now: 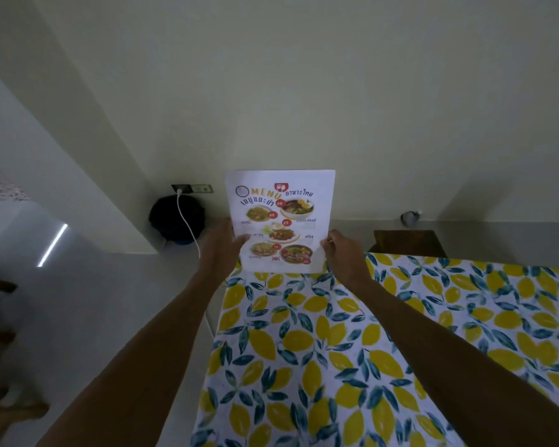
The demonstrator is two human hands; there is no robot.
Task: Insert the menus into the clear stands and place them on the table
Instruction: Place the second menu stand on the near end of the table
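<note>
A white menu (279, 217) with food photos and the word MENU stands upright at the far left corner of the table (320, 333). My left hand (221, 246) grips its lower left edge. On the other side, my right hand (341, 250) pinches its lower right edge. Whether the sheet sits inside a clear stand I cannot tell; no stand edge shows plainly.
The table wears a cloth printed with yellow lemons and blue leaves. Behind it, a dark wooden chair (409, 241) stands by the wall. A black round object (176, 217) sits on the floor under a wall socket (192, 188) with a white cable.
</note>
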